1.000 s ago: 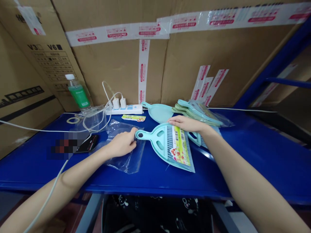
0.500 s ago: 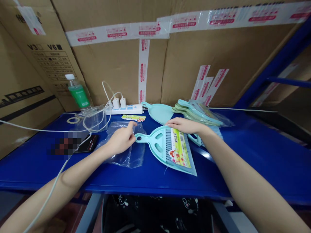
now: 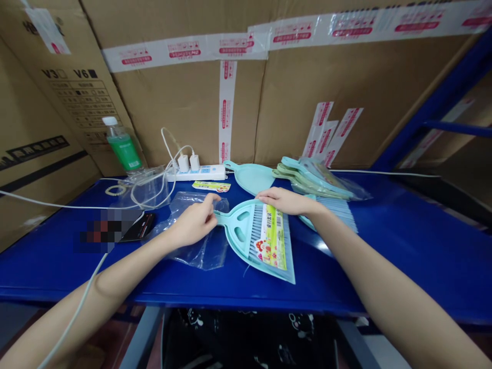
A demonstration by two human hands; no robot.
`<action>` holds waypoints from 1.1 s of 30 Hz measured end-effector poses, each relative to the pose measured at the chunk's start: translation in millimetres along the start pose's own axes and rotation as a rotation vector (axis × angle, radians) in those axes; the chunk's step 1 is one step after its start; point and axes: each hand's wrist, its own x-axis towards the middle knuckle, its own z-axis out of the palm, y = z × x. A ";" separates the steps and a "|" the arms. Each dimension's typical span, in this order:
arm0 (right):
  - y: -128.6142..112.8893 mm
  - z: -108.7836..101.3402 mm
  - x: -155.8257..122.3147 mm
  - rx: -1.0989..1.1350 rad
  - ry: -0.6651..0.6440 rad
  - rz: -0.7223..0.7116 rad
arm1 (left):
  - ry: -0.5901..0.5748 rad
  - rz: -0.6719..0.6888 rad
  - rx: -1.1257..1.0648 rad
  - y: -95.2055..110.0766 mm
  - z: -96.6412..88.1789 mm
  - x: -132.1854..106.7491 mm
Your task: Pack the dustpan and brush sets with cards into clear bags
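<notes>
A light-blue dustpan (image 3: 232, 245) lies on the plastic bag and table, with a matching brush (image 3: 257, 241) nested in it. Across the bristles runs a yellow-green printed card label (image 3: 273, 238). My left hand (image 3: 195, 221) is closed at the end of the handle, thumb and index finger around its tip, which they hide. My right hand (image 3: 282, 200) grips the far edge of the dustpan and brush, its fingers bent over the top of the label. Under my left hand a clear plastic bag (image 3: 207, 253) lies crumpled.
Behind are another blue dustpan (image 3: 251, 178), a loose label card (image 3: 211, 186) and a power strip (image 3: 213, 173). Bagged dustpan sets (image 3: 319, 179) and a blue brush (image 3: 338, 212) lie right. A bottle (image 3: 125, 148), cables and black box (image 3: 136, 228) are left; cardboard stands behind.
The dustpan with its brush and label has slid left, its handle tip now behind my left fingers. My right hand has shifted slightly left with it, uncovering more of the brush behind.
</notes>
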 end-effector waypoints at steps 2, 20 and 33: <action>-3.2 3.8 1.7 0.011 -0.014 -0.016 | 0.020 0.015 -0.044 0.5 0.6 -0.1; 4.6 3.7 1.6 0.147 0.037 0.068 | 0.034 0.036 -0.149 -0.7 -0.2 0.3; -2.6 13.8 4.2 0.176 -0.025 0.045 | 0.083 0.021 -0.066 -2.4 -4.5 3.0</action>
